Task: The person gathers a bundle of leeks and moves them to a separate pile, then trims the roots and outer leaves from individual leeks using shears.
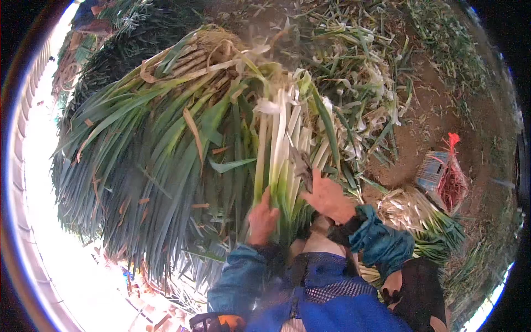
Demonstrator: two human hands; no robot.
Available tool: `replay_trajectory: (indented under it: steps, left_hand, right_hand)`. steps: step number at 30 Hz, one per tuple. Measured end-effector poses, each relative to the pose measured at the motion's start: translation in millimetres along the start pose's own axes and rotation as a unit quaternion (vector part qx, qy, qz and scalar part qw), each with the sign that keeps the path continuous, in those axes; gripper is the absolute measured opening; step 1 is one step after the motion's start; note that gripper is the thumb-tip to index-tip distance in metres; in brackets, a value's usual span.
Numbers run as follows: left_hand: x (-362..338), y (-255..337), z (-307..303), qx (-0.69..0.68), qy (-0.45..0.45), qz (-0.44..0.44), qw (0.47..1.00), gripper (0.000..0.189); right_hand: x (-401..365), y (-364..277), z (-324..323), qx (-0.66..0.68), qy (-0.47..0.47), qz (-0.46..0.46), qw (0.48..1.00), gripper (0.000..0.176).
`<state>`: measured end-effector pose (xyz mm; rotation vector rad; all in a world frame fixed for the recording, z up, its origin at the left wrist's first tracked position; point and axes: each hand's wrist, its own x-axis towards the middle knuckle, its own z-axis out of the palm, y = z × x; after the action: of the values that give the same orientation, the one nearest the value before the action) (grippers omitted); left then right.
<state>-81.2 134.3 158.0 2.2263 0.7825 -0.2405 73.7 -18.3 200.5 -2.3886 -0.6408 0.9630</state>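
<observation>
Trimmed leeks (pixel 281 135), with long white shafts and green upper parts, lie pointing away from me over my lap. My left hand (pixel 263 220) is at the left edge of these stalks, its index finger stretched along them and the other fingers curled against the green part. My right hand (pixel 330 198) is on the right of the bundle, closed around a dark, pointed metal tool (pixel 301 166) with its index finger extended. The tool's tip lies over the white shafts; its handle is hidden in the hand. Untrimmed leeks (pixel 166 127) with dirty roots are heaped to my left.
Peeled-off leaves and scraps (pixel 359 83) cover the ground ahead and to the right. A finished-looking bundle of leeks (pixel 417 218) lies at my right. Beside it stands a clear bag (pixel 442 177) with red strings. More dark green leaves (pixel 133 44) are piled at the far left.
</observation>
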Motion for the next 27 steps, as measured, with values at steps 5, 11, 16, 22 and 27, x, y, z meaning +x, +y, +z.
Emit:
replay_trajectory:
  steps: [5,11,16,22,27]
  left_hand:
    - [-22,-7,16,0.088,-0.091,-0.058,0.990,0.072]
    - [-31,-9,17,0.059,-0.073,-0.038,0.995,0.070]
    - [-27,-17,12,0.051,-0.098,-0.011,0.994,0.054]
    - [99,-42,-118,0.384,0.223,0.167,0.880,0.048]
    - [139,-86,-159,0.469,0.184,0.016,0.863,0.052]
  right_hand:
    - [-2,14,4,-0.022,0.054,-0.029,0.998,0.067]
    - [70,29,17,-0.055,0.093,-0.063,0.992,0.041]
    - [52,20,9,-0.044,0.049,-0.086,0.994,0.055]
    - [54,46,-1,-0.084,0.052,-0.021,0.995,0.056]
    - [28,23,6,-0.062,0.035,-0.069,0.995,0.057]
